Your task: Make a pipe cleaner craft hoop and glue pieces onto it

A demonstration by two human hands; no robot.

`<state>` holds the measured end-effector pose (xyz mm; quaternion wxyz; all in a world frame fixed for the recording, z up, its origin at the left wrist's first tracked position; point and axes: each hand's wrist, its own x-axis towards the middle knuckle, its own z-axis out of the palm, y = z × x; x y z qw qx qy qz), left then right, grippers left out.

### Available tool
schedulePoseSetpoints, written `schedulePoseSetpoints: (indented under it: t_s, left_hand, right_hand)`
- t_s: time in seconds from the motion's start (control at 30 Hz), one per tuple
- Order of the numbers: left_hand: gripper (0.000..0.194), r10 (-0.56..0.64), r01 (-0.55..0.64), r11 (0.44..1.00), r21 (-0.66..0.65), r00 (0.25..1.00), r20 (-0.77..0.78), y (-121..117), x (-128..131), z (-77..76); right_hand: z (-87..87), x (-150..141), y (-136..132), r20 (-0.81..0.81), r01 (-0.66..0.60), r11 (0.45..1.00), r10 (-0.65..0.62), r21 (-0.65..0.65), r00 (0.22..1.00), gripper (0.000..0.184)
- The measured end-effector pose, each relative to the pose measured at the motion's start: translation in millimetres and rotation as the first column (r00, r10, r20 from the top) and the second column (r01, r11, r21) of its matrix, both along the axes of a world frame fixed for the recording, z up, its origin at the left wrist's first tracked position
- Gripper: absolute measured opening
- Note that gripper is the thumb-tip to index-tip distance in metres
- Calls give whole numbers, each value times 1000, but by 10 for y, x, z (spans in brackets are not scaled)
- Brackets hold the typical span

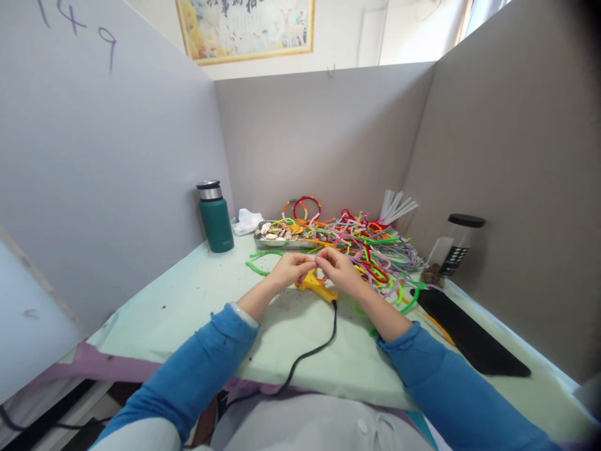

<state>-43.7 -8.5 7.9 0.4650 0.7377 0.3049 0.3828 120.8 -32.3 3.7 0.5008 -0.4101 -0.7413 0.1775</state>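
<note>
My left hand (292, 269) and my right hand (339, 269) meet fingertip to fingertip over the middle of the table. Both are closed in a pinch; what lies between the fingers is too small or hidden to name. Just beneath them rests a yellow glue gun (320, 289), its front partly covered by my hands. A black cord (310, 354) runs from its handle down over the table's front edge. Left of my left hand lies a bent green pipe cleaner (256, 268). A tangled heap of coloured pipe cleaners (370, 241) spreads behind and right of my right hand.
A metal tray (282, 244) of shells stands at the back, beside crumpled white tissue (247, 221). A green bottle (216, 219) is at the left. White sticks (397, 208), a clear black-lidded bottle (459, 245) and a flat black object (472, 332) are at the right. Grey partitions (323, 138) enclose the table.
</note>
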Motion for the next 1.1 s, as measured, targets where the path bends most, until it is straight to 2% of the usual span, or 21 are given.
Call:
schedulePoseSetpoints:
  t_s: [0.1, 0.2, 0.37, 0.53, 0.73, 1.1]
  left_hand:
    - [33, 45, -46, 999, -17, 999, -14, 23, -1, -13]
    - [33, 75, -75, 997, -15, 997, -29, 39, 1, -22]
    - [34, 90, -90, 996, -19, 996, -18, 14, 13, 0]
    - [36, 82, -83, 996, -30, 996, -24, -33, 11, 48]
    - [35, 99, -96, 989, -110, 995, 21, -61, 8, 100]
    - [34, 33, -33, 994, -106, 999, -7, -62, -11, 92]
  right_hand:
    - [11, 0, 5, -82, -110, 989, 102, -102, 991, 20]
    - [23, -7, 2, -145, -198, 969, 177, -149, 973, 22]
    - [54, -8, -15, -239, -273, 945, 227, -180, 944, 21]
    - [91, 1, -49, -300, -366, 893, 285, -264, 911, 22]
    - [68, 47, 2, -392, -379, 888, 261, -261, 882, 23]
    - [58, 23, -5, -243, -321, 914, 262, -249, 934, 20]
